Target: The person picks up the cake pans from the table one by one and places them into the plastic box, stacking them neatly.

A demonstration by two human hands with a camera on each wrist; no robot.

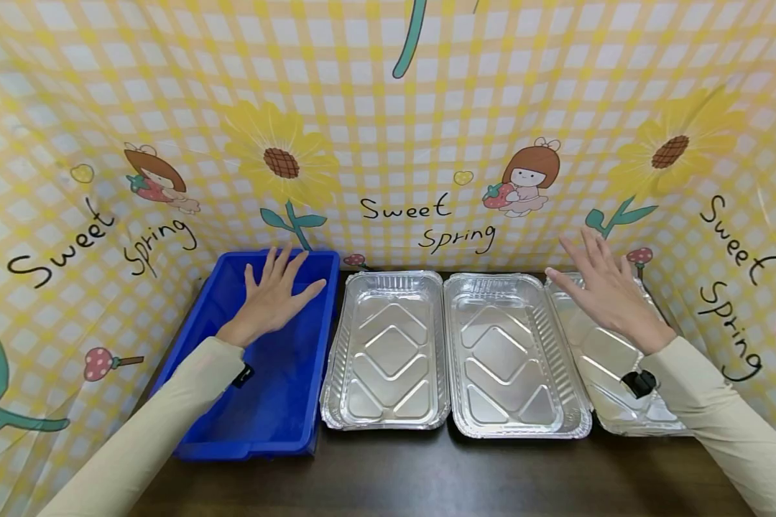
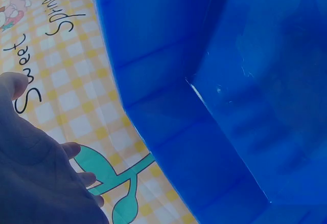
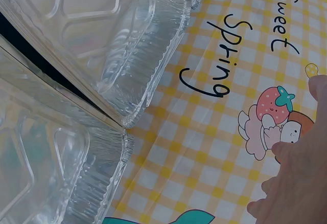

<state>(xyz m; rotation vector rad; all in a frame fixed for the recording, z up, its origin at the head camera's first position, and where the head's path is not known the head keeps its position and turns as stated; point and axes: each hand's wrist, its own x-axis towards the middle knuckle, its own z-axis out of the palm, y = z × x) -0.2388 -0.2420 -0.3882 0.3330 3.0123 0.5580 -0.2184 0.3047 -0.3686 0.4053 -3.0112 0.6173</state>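
Hovering, fingers spread — left hand above blue bin, right hand above rightmost foil tray.

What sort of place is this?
Probably a small, curtained-off tabletop workspace: checked cloth hangs behind and on both sides of a dark table bearing a blue bin and foil trays.

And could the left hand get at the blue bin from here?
Probably yes: the left hand hovers over the blue bin, fingers spread and holding nothing, with nothing visible between them.
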